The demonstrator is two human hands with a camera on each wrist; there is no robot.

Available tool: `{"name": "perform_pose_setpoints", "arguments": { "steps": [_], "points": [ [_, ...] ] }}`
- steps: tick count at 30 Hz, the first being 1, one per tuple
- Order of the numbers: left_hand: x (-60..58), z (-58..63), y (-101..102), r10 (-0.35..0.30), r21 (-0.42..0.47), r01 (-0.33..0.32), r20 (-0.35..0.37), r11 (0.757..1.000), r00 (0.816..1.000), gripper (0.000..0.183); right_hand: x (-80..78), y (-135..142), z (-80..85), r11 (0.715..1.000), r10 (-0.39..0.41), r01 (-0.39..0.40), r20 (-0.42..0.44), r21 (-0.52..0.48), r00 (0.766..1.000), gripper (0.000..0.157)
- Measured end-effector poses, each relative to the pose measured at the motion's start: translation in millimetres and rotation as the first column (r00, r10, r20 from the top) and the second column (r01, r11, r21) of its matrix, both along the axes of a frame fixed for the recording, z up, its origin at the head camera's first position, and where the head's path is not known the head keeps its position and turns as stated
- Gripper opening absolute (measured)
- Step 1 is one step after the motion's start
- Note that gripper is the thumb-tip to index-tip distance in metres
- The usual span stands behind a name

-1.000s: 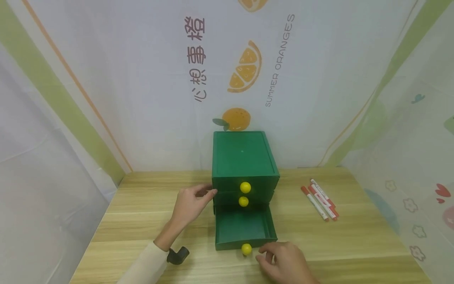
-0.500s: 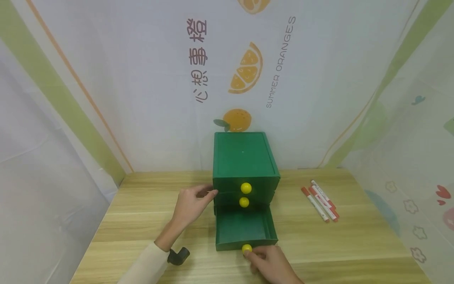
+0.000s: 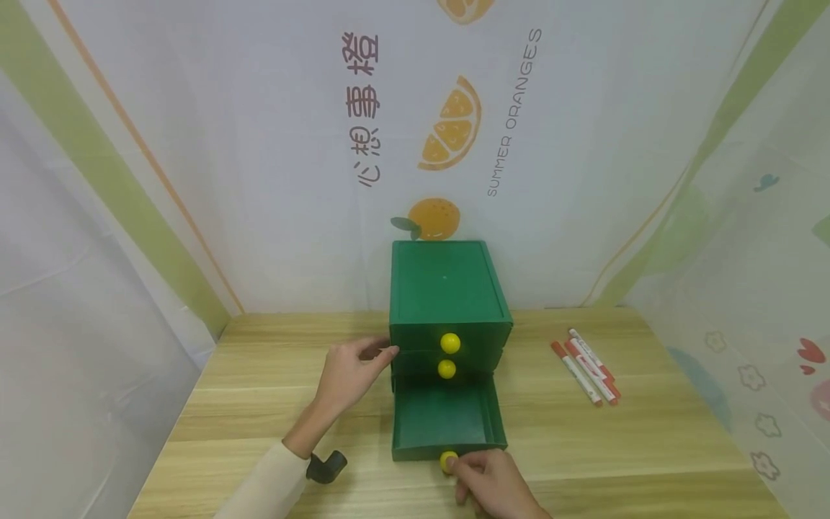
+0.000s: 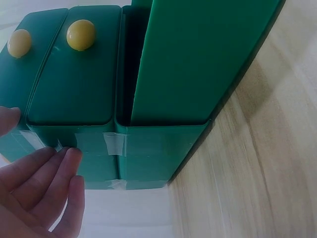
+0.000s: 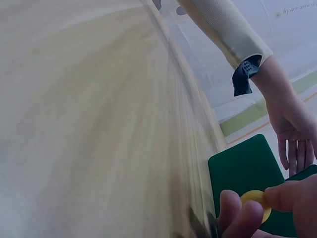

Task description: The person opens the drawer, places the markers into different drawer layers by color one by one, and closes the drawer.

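A green drawer cabinet (image 3: pixel 447 281) stands on the table with yellow ball knobs on its drawers. Its bottom drawer (image 3: pixel 441 420) is pulled out, and only bare floor shows inside; the two above are closed. My right hand (image 3: pixel 496 481) pinches the bottom drawer's knob (image 5: pixel 253 196) between thumb and fingers, covering part of it. At the cabinet's left side, my left hand (image 3: pixel 350 371) rests its fingertips on the taped side wall. Its thumb (image 4: pixel 9 119) lies at the front edge, level with the upper drawers.
Several red-and-white marker pens (image 3: pixel 575 371) lie in a group on the wooden table (image 3: pixel 272 404), right of the cabinet. A printed white curtain (image 3: pixel 292 180) hangs right behind the cabinet and along both sides.
My right hand has moved left from beside the knob and taken hold of it. The bottom drawer has shifted slightly toward me. My left hand has stayed in place.
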State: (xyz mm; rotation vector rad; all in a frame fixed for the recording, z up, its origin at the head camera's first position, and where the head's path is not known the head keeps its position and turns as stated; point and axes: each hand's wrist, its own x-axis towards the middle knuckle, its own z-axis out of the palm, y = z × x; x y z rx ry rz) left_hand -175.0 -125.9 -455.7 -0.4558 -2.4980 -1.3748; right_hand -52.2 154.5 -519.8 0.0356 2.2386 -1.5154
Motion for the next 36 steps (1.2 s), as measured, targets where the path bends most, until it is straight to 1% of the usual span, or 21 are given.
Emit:
{"name": "perform_pose_setpoints", "arguments": {
  "steps": [5,7,11,15,18,22,25,28,30,33,36],
  "points": [
    [0.2,-0.3,0,-0.003,-0.001,0.003,-0.007,1.0,1.0,0.028,4.4,0,0.8,1.0,0.002,-0.003,0.077,0.021,0.997,0.038],
    [0.1,-0.5,0,-0.003,0.002,0.003,-0.008,1.0,1.0,0.028,7.1,0,0.8,1.0,0.01,-0.012,0.079,0.028,0.997,0.039],
    [-0.6,-0.5,0,-0.005,0.008,0.005,-0.005,1.0,1.0,0.028,13.1,1,1.3,0.998,0.04,-0.041,0.032,0.046,0.999,0.041],
    [-0.8,-0.8,0,-0.011,0.013,0.011,-0.007,1.0,1.0,0.027,18.2,2,2.8,0.997,0.044,-0.047,0.046,0.06,0.998,0.042],
    [-1.0,-0.9,0,-0.01,0.012,0.01,-0.003,1.0,1.0,0.027,21.4,3,1.6,0.998,0.04,-0.043,0.063,0.048,0.997,0.039],
    [-0.6,-0.5,1,-0.009,0.014,0.009,-0.002,1.0,1.0,0.027,24.4,5,-1.2,0.998,0.049,-0.052,0.051,0.042,0.997,0.035],
    [-0.5,-0.5,0,-0.009,0.015,0.009,-0.005,1.0,1.0,0.027,24.2,9,-0.4,0.994,0.081,-0.083,0.032,0.074,0.996,0.036],
    [-0.2,-0.1,0,-0.008,0.013,0.008,-0.005,1.0,1.0,0.028,23.0,15,4.4,0.987,0.128,-0.13,0.024,0.098,0.991,0.035],
    [-0.2,0.0,0,-0.006,0.011,0.006,-0.004,1.0,1.0,0.028,22.3,19,10.4,0.982,0.165,-0.165,0.008,0.089,0.986,0.035],
    [0.0,0.4,0,-0.007,0.009,0.007,-0.004,1.0,1.0,0.027,22.1,27,23.4,0.977,0.207,-0.205,-0.018,0.054,0.978,0.034],
    [-0.1,0.1,0,-0.008,0.009,0.008,-0.008,1.0,1.0,0.028,20.6,34,36.1,0.972,0.234,-0.23,-0.069,0.057,0.97,0.032]
  ]
}}
